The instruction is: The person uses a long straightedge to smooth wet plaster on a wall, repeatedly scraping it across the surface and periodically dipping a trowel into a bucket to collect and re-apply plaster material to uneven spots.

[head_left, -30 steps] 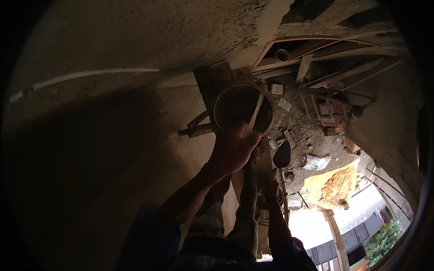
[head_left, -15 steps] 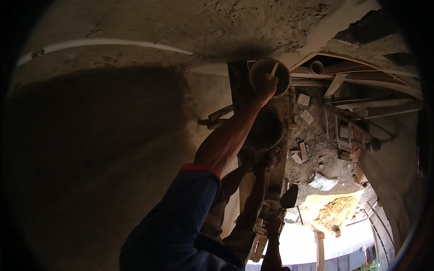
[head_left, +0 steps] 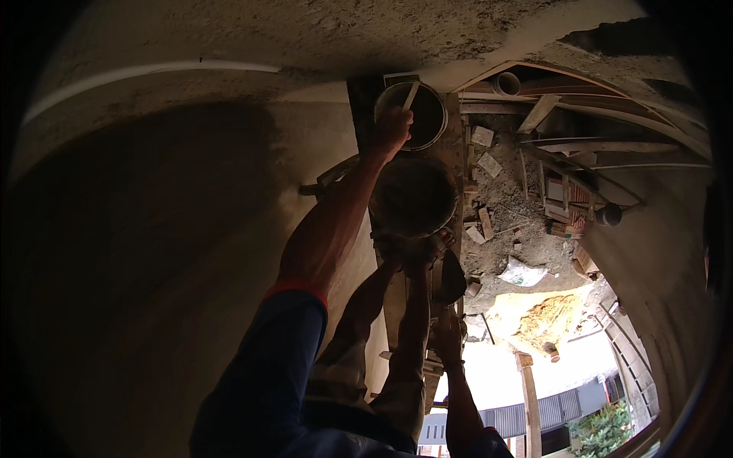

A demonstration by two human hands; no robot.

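My left hand [head_left: 395,131] is closed around a pale flat stick [head_left: 411,95], at the near left rim of a round bucket [head_left: 433,137]. The stick slants up over the bucket's opening; its lower end is hidden by my fingers. Just nearer stands a wide dark round tub [head_left: 413,197], its contents too dim to make out. Low at the right, my right hand [head_left: 447,336] grips a trowel, seen in shadow. The trowel's dark blade [head_left: 450,278] points away from me, beside my feet [head_left: 441,243] and short of the tub.
My feet and both containers are on a narrow raised plank [head_left: 452,172]. Below to the right, loose blocks [head_left: 489,164], a white sack [head_left: 523,272] and a sand heap [head_left: 540,317] lie on the ground. Timbers [head_left: 611,145] cross at the right; a plastered wall [head_left: 137,229] rises at the left.
The trowel in my right hand has moved forward, nearer the tub. My left hand has shifted slightly left over the bucket, still gripping the stick. The whole view has swung somewhat.
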